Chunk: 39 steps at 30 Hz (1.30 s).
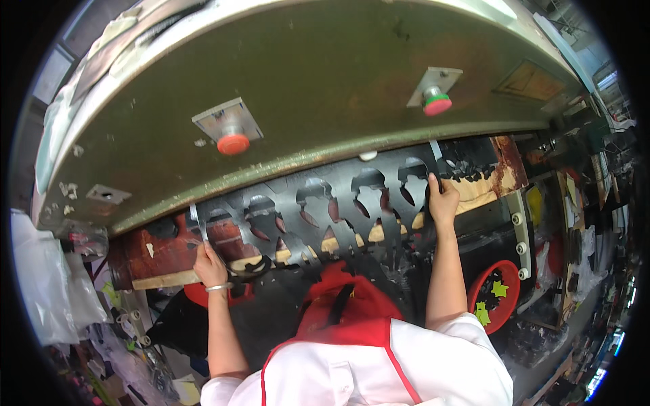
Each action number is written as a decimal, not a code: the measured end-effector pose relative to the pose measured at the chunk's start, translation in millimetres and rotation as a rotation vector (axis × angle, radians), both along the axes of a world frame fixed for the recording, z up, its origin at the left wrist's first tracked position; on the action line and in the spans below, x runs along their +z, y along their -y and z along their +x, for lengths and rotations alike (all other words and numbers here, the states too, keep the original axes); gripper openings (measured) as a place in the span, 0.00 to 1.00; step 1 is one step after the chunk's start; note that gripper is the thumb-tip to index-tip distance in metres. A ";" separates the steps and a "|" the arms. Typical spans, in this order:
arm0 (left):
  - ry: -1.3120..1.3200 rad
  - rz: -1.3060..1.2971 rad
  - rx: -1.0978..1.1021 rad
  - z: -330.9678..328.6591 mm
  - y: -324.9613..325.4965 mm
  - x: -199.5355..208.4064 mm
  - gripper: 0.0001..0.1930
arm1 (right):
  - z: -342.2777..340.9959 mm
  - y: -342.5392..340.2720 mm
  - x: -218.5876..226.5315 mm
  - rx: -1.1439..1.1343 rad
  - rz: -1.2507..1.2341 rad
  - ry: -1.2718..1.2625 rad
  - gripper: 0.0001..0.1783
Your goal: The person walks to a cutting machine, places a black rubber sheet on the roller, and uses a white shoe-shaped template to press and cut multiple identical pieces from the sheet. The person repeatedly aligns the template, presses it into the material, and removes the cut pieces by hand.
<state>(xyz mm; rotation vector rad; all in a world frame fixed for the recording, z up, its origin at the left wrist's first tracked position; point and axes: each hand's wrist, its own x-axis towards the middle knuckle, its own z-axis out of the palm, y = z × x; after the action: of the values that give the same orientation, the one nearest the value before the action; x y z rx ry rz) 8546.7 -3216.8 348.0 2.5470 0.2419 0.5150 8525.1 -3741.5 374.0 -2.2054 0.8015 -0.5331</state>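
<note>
A wide black sheet (347, 199) with a row of shaped cut-outs spans the space between my hands, and its lower edge is ragged with narrow strips. My left hand (211, 267), with a bracelet at the wrist, is closed on the sheet's left edge. On the opposite side my right hand (443, 201) grips the right edge, fingers partly hidden behind it. Beneath the sheet lies a worn reddish-brown board (152, 254) with a pale wooden front edge, showing through the cut-outs. Loose black offcuts (470, 169) rest on the board right of my right hand.
A large green machine beam (325, 88) overhangs the board, carrying a red push button (233, 142) and a pinkish-red one (437, 103). A red basket (512, 298) with black scraps and yellow-green pieces stands at the lower right. Clear plastic bags (51, 284) are at the left.
</note>
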 end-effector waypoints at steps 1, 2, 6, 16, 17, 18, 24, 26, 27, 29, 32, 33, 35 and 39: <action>-0.019 -0.017 0.007 -3.6 -1.6 -2.9 0.18 | -5.3 -0.4 -4.6 -0.004 0.099 0.052 0.16; -0.033 -0.034 0.014 -8.4 -2.5 -5.8 0.18 | -13.2 0.2 -4.8 -0.006 0.061 0.043 0.15; -0.043 -0.148 -0.002 -42.9 -9.3 -8.3 0.16 | -53.2 -7.6 10.4 0.041 0.046 0.178 0.12; -0.328 -0.897 0.047 -135.4 -10.9 11.1 0.24 | -32.5 -83.4 51.5 0.555 -0.403 -0.078 0.59; -0.363 -0.752 -0.022 -141.8 -9.9 12.1 0.27 | -30.3 -93.1 51.4 0.551 -0.342 -0.152 0.60; -0.307 -0.596 -0.137 -152.7 -11.9 15.4 0.27 | -29.8 -101.6 51.1 0.600 -0.314 -0.132 0.61; -0.140 -0.529 0.037 -226.2 -21.8 19.2 0.23 | -97.9 -130.8 63.2 0.554 -0.113 0.013 0.57; -0.235 -0.479 0.049 -242.9 -24.2 17.5 0.23 | -108.9 -125.6 73.0 0.529 0.164 0.032 0.58; -0.252 -0.473 0.056 -249.7 -25.5 16.5 0.23 | -111.0 -117.1 79.5 0.521 0.468 0.096 0.59; -0.314 -0.455 0.040 -260.5 -27.1 14.5 0.22 | -114.3 -95.8 91.7 0.441 1.017 0.220 0.59; -0.276 -0.472 0.028 -270.6 -28.2 12.2 0.22 | -115.4 -67.5 100.2 0.382 0.915 0.292 0.53; -0.278 -0.481 0.041 -273.3 -28.0 11.7 0.22 | -117.5 -62.5 99.9 0.364 0.704 0.346 0.53; -0.272 -0.499 0.020 -274.4 -28.4 10.6 0.22 | -131.9 -50.1 101.6 0.293 0.448 0.419 0.53; -0.260 -0.548 0.028 -271.2 -30.2 8.2 0.22 | -191.6 -10.4 110.7 0.162 0.715 0.571 0.48</action>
<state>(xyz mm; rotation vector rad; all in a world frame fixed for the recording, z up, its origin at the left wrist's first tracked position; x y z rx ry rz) 8275.5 -3186.7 356.2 2.0660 0.4451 0.0984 8333.5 -3731.1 484.6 -1.3454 0.4057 -0.6303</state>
